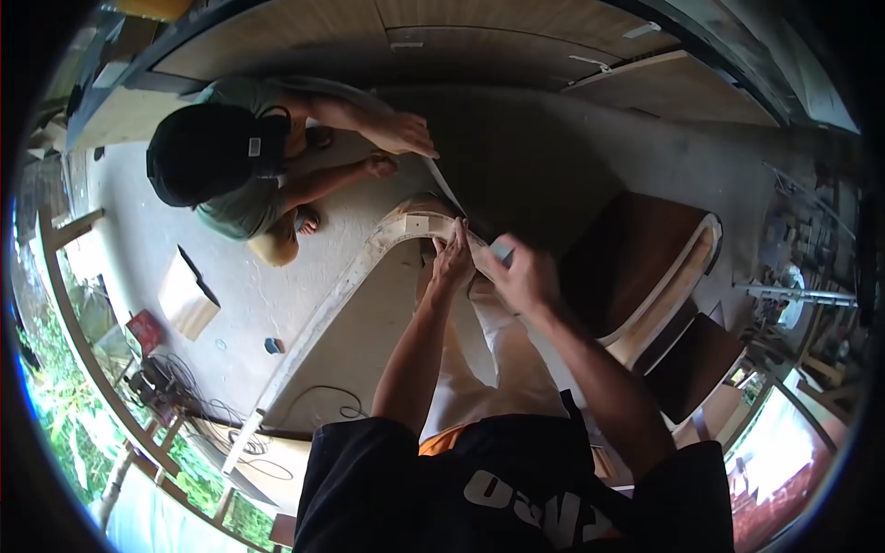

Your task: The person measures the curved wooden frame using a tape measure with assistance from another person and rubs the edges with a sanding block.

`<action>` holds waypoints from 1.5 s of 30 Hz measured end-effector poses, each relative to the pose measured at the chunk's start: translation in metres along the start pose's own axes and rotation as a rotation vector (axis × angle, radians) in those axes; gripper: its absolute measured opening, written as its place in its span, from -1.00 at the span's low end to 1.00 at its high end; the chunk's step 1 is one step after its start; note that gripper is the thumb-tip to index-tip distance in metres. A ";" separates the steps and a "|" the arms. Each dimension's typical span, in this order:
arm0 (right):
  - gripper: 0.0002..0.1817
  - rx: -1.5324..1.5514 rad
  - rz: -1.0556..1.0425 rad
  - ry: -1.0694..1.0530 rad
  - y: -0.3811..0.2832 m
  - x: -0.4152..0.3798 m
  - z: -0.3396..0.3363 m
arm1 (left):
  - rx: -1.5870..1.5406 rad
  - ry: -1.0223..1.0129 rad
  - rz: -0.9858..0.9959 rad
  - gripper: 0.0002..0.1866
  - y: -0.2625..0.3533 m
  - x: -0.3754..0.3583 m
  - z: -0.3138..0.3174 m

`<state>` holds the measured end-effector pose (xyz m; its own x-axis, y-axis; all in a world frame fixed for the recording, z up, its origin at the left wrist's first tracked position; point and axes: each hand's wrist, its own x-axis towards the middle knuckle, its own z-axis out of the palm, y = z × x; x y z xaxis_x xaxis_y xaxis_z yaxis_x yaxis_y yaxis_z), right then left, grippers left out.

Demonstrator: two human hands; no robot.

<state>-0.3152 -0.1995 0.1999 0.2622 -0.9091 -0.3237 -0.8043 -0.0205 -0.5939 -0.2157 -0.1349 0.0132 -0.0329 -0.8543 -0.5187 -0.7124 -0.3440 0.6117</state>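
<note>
In the head view, a pale curved band [417, 224] is bent round at eleven o'clock, its straight leg run down towards half past seven. The left hand [452, 263] is set near the centre, its fingers stretched and laid against the band by the bend; whether the band is pinched cannot be told. At three o'clock from it, a small grey block [502, 251] is gripped in the closed fingers of the right hand [525, 278], held at the band's edge; full contact cannot be made out. The edge is judged to be being dressed with the block, and for any further stroke a steady left hand and a block kept flat to the curve seem called for. At ten o'clock a co-worker [235, 198] is seen crouched, with one hand at a pale strip [444, 184]; at three, a dark curved panel [636, 253] is stood.
</note>
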 end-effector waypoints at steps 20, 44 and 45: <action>-0.82 -0.071 -0.156 0.024 0.009 0.001 0.032 | 0.143 -0.151 0.039 -0.23 -0.001 0.004 -0.020; -0.81 -0.087 -0.072 0.160 0.035 0.005 0.023 | -0.024 -0.108 -0.005 -0.22 -0.002 -0.002 -0.017; -0.79 -0.077 -0.001 0.157 0.039 0.014 0.017 | -0.047 -0.101 -0.011 -0.22 -0.002 0.001 -0.018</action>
<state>-0.3341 -0.2063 0.1599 0.1812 -0.9628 -0.2006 -0.8442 -0.0477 -0.5339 -0.2014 -0.1421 0.0225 -0.0973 -0.8076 -0.5816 -0.6797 -0.3730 0.6316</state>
